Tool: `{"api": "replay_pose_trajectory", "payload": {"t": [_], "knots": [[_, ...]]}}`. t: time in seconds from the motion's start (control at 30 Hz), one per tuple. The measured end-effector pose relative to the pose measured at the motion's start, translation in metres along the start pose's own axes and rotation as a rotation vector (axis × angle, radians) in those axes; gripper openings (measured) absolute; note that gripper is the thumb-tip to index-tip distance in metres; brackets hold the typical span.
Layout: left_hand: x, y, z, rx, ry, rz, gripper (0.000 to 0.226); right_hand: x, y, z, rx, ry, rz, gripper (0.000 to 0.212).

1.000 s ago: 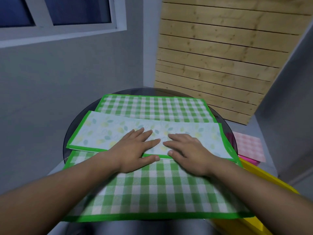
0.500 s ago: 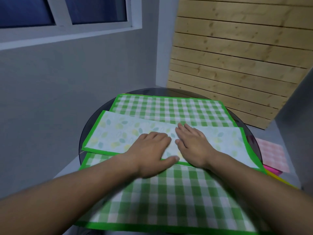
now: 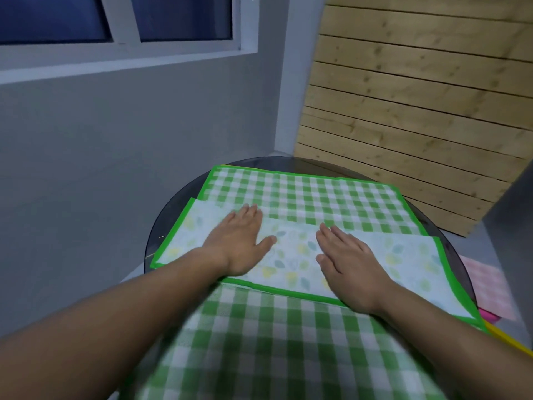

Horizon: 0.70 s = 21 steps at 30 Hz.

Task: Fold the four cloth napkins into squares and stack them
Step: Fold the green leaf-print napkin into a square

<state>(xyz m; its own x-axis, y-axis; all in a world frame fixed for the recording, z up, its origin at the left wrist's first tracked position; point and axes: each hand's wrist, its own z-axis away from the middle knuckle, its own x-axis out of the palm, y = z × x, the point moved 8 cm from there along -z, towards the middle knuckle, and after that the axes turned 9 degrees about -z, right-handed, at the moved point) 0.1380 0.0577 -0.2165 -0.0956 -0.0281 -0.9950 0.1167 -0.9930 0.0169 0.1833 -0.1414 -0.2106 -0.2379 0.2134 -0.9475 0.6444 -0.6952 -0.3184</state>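
A green-edged napkin with a pale leaf print (image 3: pixel 291 252) lies folded into a long strip across the middle of a round dark glass table (image 3: pixel 161 226). Beneath it a green checked napkin (image 3: pixel 311 197) lies spread flat and hangs over the near edge. My left hand (image 3: pixel 239 241) presses flat on the strip left of its middle, fingers straight. My right hand (image 3: pixel 349 264) presses flat on the strip right of its middle, fingers straight. A gap of printed cloth shows between the two hands.
A pink checked cloth (image 3: pixel 487 287) lies low at the right, past the table's rim, over something pink and a yellow edge (image 3: pixel 507 339). A grey wall with a window stands at the left. Wooden slats (image 3: pixel 403 111) lean behind the table.
Both hands have slid apart along the leaf-print strip, the left going left and farther, the right going right. The view has swung leftward.
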Motion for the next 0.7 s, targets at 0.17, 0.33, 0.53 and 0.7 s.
{"api": "replay_pose_trajectory", "payload": {"t": [0.17, 0.33, 0.53, 0.7], "knots": [[0.0, -0.07, 0.014, -0.224, -0.042, -0.027, 0.08, 0.001, 0.001, -0.001, 0.011, -0.007, -0.003, 0.057], [-0.01, -0.043, 0.006, -0.198, -0.016, -0.163, 0.071, 0.001, -0.003, -0.001, 0.041, -0.045, -0.007, 0.058], [-0.012, 0.068, -0.002, 0.28, 0.025, 0.018, 0.061, 0.006, -0.002, -0.003, 0.05, -0.109, 0.046, 0.06], [0.0, 0.068, -0.002, 0.255, 0.0, -0.058, 0.063, 0.005, 0.001, -0.002, 0.057, -0.114, 0.023, 0.064]]}}
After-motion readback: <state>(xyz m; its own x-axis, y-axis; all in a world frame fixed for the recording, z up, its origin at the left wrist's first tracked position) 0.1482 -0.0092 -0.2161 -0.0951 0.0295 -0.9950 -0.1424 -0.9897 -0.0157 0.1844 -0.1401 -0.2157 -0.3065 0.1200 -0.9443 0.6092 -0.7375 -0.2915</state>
